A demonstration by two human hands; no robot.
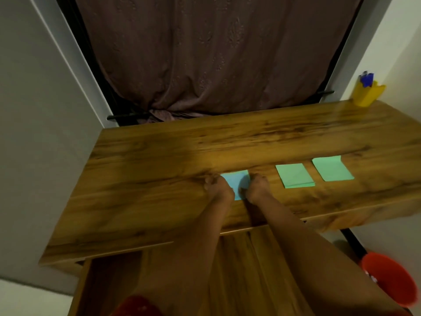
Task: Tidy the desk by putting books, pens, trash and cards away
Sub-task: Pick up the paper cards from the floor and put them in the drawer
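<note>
No writing can be read anywhere here: the cards are plain coloured faces and the containers carry no visible label. Both hands are down on the blue card point(235, 181), near the front middle of the wooden desk point(159, 169). The left hand point(218, 188) sits at the card's left edge with fingers curled in; the right hand point(257, 188) sits at its right edge, likewise curled. The blur keeps it unclear whether either hand truly pinches the card or only presses on it. To the right lie two green cards flat on the desk, apart from each other: the nearer green card point(295, 175) just beside the right hand, the farther green card point(332, 168) beyond it toward the desk's right side.

On to the containers. A yellow pen holder point(368, 93) stands at the far right corner, with blue pens point(366, 78) sticking up out of it. Below the desk front, a wooden drawer point(109, 281) is pulled open under the forearms; its contents cannot be made out. A red bin point(387, 279) sits on the floor at the lower right, its inside too blurred to tell. A brown curtain point(216, 53) hangs behind the desk.
</note>
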